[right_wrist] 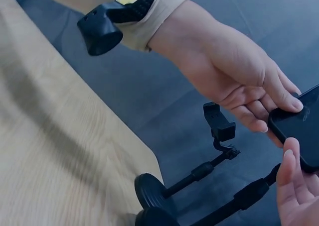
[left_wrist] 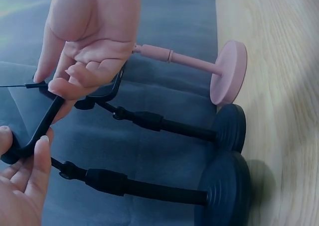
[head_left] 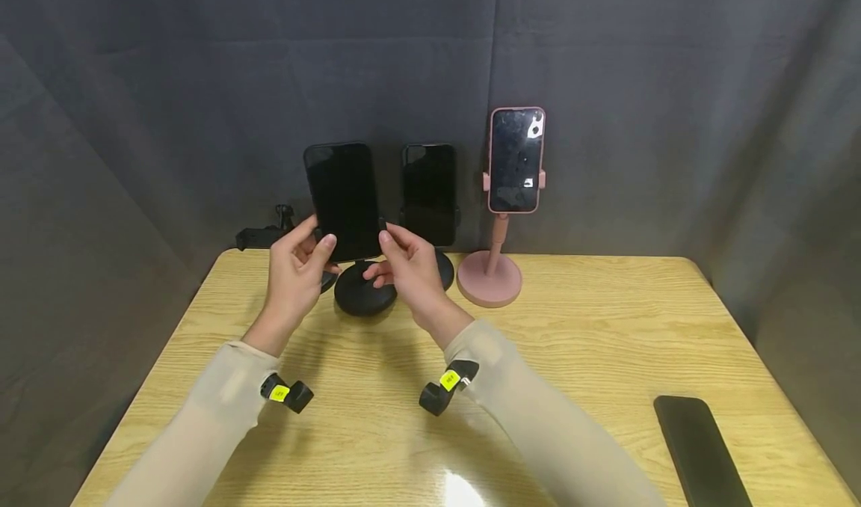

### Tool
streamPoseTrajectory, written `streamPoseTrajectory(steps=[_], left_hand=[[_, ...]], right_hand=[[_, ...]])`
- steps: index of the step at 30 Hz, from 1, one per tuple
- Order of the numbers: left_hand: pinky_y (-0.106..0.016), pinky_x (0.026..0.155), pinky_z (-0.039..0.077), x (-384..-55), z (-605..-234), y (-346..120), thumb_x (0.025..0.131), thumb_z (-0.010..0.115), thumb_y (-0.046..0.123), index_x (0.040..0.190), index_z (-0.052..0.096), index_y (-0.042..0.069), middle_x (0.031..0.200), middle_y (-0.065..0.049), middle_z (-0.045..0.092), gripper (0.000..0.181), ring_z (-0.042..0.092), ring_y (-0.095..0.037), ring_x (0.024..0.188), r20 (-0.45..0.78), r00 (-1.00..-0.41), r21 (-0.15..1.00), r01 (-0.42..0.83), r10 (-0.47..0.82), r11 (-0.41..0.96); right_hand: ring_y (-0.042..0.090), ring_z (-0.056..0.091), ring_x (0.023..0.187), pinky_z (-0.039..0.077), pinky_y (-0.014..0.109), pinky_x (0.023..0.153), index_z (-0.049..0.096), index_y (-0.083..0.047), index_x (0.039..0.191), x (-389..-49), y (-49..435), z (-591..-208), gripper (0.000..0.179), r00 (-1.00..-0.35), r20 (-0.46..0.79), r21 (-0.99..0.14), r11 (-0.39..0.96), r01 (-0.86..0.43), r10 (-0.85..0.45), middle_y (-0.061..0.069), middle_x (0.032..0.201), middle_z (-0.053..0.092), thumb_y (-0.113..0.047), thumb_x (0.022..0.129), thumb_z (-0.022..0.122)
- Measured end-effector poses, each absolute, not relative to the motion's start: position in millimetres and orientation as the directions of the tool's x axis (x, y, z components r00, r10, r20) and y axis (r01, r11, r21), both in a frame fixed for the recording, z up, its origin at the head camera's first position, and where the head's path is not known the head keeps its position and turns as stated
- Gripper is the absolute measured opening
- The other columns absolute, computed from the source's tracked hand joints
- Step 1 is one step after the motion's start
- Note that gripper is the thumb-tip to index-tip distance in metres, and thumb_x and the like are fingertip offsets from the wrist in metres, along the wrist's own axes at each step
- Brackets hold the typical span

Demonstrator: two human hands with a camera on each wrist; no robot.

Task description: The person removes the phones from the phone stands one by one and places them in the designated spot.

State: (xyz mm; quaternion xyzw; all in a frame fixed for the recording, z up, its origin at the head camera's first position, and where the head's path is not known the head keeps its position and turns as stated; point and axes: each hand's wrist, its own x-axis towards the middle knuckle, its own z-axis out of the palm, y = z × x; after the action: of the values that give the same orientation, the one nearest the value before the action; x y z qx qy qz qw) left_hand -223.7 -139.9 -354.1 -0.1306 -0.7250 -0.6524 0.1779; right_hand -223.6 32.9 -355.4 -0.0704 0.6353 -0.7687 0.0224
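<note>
A black smartphone (head_left: 341,200) stands upright above the round black base (head_left: 365,292) of a phone stand. My left hand (head_left: 292,264) grips its lower left edge, thumb in front. At its lower right edge, my right hand (head_left: 415,271) pinches, next to a small dark clamp arm (head_left: 382,223). In the right wrist view my right thumb lies over a corner of the phone (right_wrist: 304,121), and the left hand (right_wrist: 299,191) touches the other side. The left wrist view has the stand's black stem (left_wrist: 159,191) below both hands. Fingers partly hide the clamp.
Behind my right hand, another black stand carries a phone (head_left: 429,193). A pink stand (head_left: 489,279) holds a pink-rimmed phone (head_left: 516,159). At far left is a black stand's clamp (head_left: 261,238). A dark, phone-shaped slab (head_left: 702,451) lies at the table's right front.
</note>
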Motion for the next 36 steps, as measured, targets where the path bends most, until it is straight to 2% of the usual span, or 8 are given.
streamPoseTrajectory(steps=[4,10,17,21,28,32,34,36], left_hand=[[-0.019,0.059,0.058,-221.2,-352.9,-140.1,0.100,0.058,-0.002,0.143,0.050,-0.008,0.071,0.010,0.059,0.044,0.060,-0.004,0.061,0.438,-0.898,0.895,0.432,-0.035,0.111],[-0.018,0.060,0.058,-215.2,-350.6,-139.6,0.099,0.058,-0.003,0.142,0.052,-0.007,0.080,0.016,0.067,0.043,0.062,-0.003,0.057,0.470,-0.883,0.877,0.467,0.000,0.116],[-0.019,0.057,0.057,-204.1,-347.9,-136.7,0.098,0.059,-0.004,0.139,0.056,-0.007,0.086,0.024,0.070,0.041,0.061,-0.003,0.054,0.483,-0.876,0.867,0.480,0.008,0.132],[-0.021,0.056,0.057,-196.5,-345.5,-132.3,0.097,0.060,-0.007,0.138,0.056,-0.008,0.093,0.024,0.071,0.041,0.062,-0.004,0.056,0.488,-0.873,0.866,0.486,0.014,0.118],[-0.021,0.056,0.057,-186.2,-344.5,-124.1,0.095,0.060,-0.010,0.138,0.055,-0.011,0.096,0.025,0.070,0.043,0.063,-0.004,0.062,0.501,-0.864,0.858,0.503,0.052,0.103],[-0.024,0.056,0.058,-181.0,-344.1,-120.0,0.095,0.061,-0.010,0.138,0.055,-0.010,0.088,0.019,0.070,0.043,0.064,-0.008,0.061,0.524,-0.849,0.841,0.529,0.070,0.111],[-0.026,0.056,0.059,-179.0,-344.1,-116.9,0.094,0.061,-0.010,0.137,0.055,-0.010,0.081,0.013,0.068,0.044,0.062,-0.009,0.057,0.538,-0.839,0.830,0.545,0.081,0.117],[-0.026,0.056,0.059,-176.4,-343.8,-112.9,0.095,0.061,-0.010,0.138,0.056,-0.009,0.076,0.003,0.067,0.043,0.060,-0.008,0.055,0.547,-0.831,0.824,0.555,0.098,0.112]], right_hand=[[0.005,0.066,0.059,0.055,0.018,0.057,0.054,0.001,0.141,-224.8,35.5,-354.4,0.040,-0.983,0.160,-0.975,-0.172,-0.142,-0.093,0.009,0.090,0.068,-0.013,0.104,0.057],[0.005,0.065,0.058,0.055,0.019,0.057,0.058,0.005,0.136,-222.1,42.3,-352.7,0.036,-0.968,0.235,-0.964,-0.152,-0.219,-0.093,0.015,0.088,0.071,-0.009,0.102,0.059],[0.003,0.065,0.059,0.056,0.019,0.059,0.059,0.009,0.133,-215.0,54.9,-352.8,0.035,-0.941,0.310,-0.948,-0.115,-0.296,-0.136,-0.003,0.077,0.066,-0.004,0.100,0.060],[0.004,0.066,0.061,0.057,0.020,0.060,0.059,0.010,0.132,-210.0,63.3,-353.1,0.035,-0.929,0.336,-0.940,-0.112,-0.321,-0.155,-0.001,0.078,0.068,-0.002,0.100,0.060],[0.005,0.066,0.063,0.058,0.021,0.063,0.060,0.011,0.131,-199.0,79.2,-350.4,0.033,-0.920,0.341,-0.939,-0.106,-0.326,-0.194,-0.006,0.077,0.067,0.000,0.099,0.059],[0.006,0.066,0.063,0.059,0.021,0.064,0.061,0.012,0.127,-194.3,86.5,-349.2,0.031,-0.910,0.360,-0.933,-0.085,-0.350,-0.206,0.006,0.078,0.068,0.002,0.098,0.060],[0.006,0.067,0.063,0.059,0.022,0.064,0.061,0.011,0.129,-191.2,90.9,-348.9,0.032,-0.910,0.361,-0.933,-0.065,-0.355,-0.206,0.013,0.079,0.068,0.002,0.098,0.060],[0.006,0.067,0.063,0.060,0.023,0.066,0.060,0.010,0.132,-187.4,95.6,-348.9,0.035,-0.912,0.356,-0.934,-0.043,-0.355,-0.205,0.014,0.080,0.068,0.001,0.098,0.061]])
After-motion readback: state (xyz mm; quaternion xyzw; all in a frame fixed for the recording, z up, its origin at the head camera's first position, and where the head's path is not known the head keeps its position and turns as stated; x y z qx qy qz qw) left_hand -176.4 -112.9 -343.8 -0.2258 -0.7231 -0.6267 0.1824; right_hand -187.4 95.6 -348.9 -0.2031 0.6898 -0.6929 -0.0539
